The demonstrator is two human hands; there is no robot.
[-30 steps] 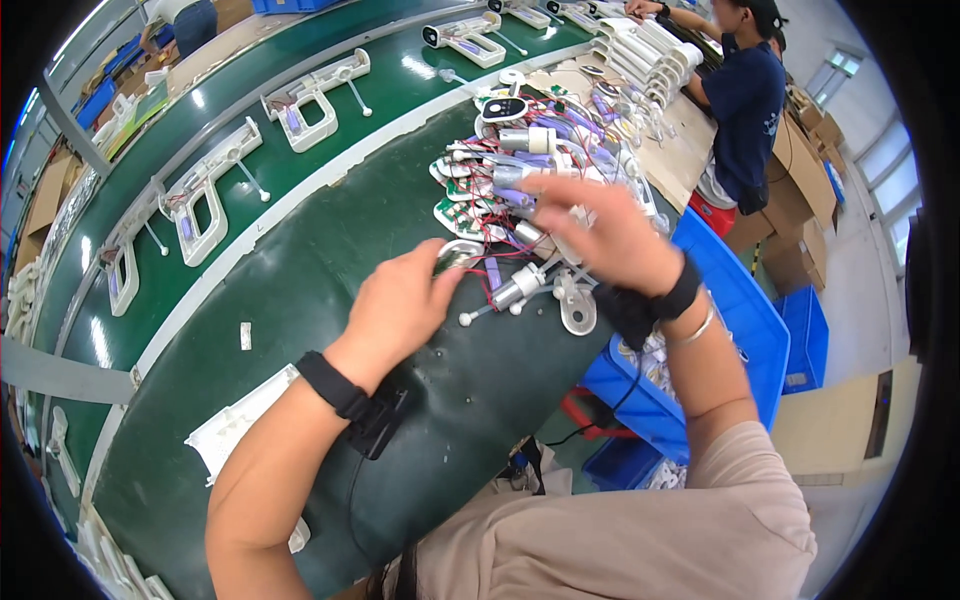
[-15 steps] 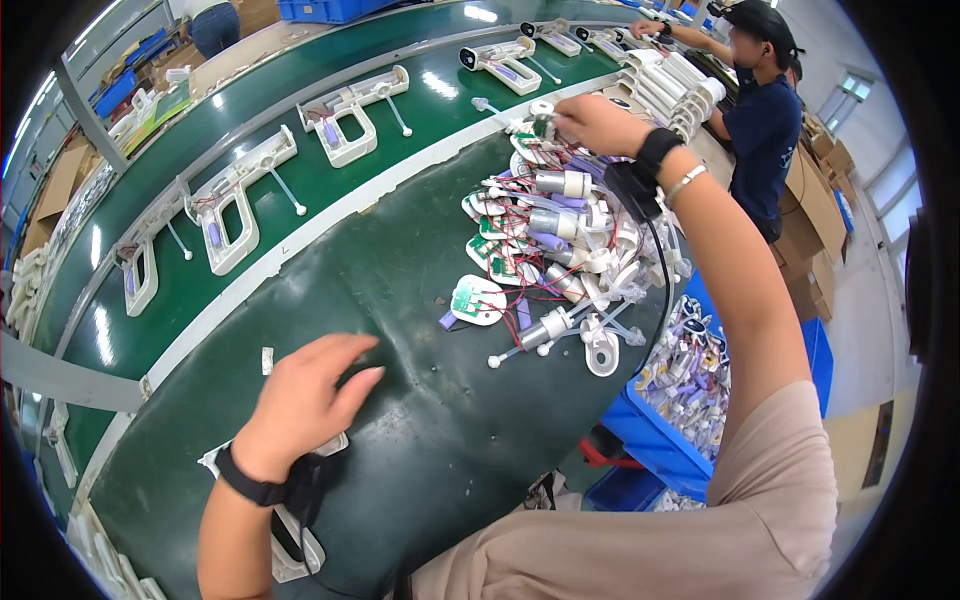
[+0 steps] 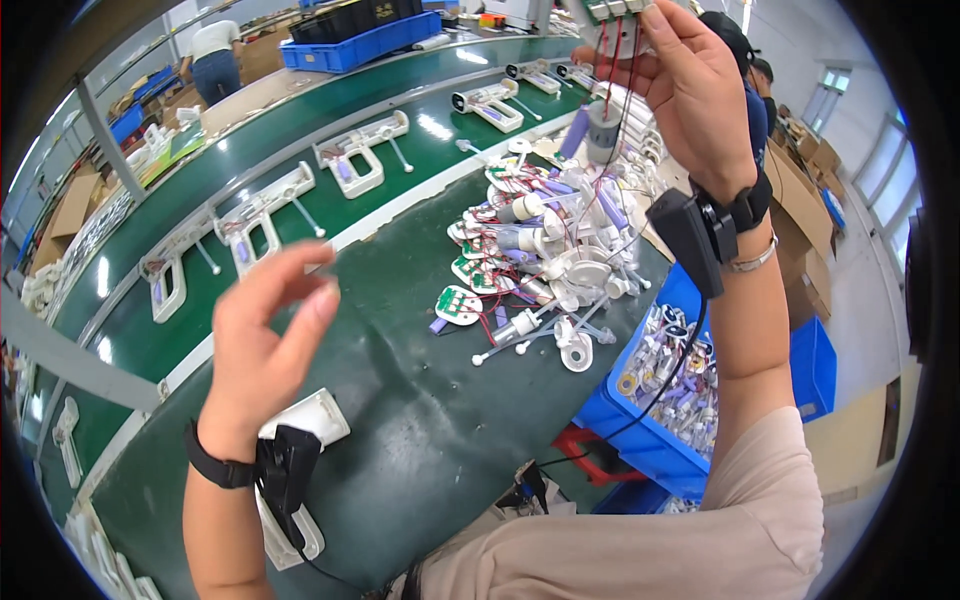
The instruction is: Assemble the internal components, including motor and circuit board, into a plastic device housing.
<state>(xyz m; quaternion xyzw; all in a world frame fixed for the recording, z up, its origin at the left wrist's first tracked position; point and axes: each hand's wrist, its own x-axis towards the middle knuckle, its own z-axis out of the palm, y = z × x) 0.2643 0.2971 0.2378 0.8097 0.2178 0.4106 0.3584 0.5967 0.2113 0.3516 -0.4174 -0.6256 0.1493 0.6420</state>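
My bench has a dark green mat top (image 3: 400, 420). Beyond it, a green conveyor belt (image 3: 300, 150) curves from lower left to upper centre of the frame, glare spots on its surface from overhead light. Blue crate (image 3: 350, 45) stands at top centre behind the belt. Cardboard boxes (image 3: 70, 205) stacked at far left, more at right edge. Bright windows (image 3: 825, 95) upper right. Blue bins (image 3: 815, 365) sit low at right, beside the bench.

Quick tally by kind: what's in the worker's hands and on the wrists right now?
Grey cylinder with red wires, in right hand: 1
Black wristbands: 2
Black wrist-mounted boxes: 2
Silver bracelet: 1
Total: 6
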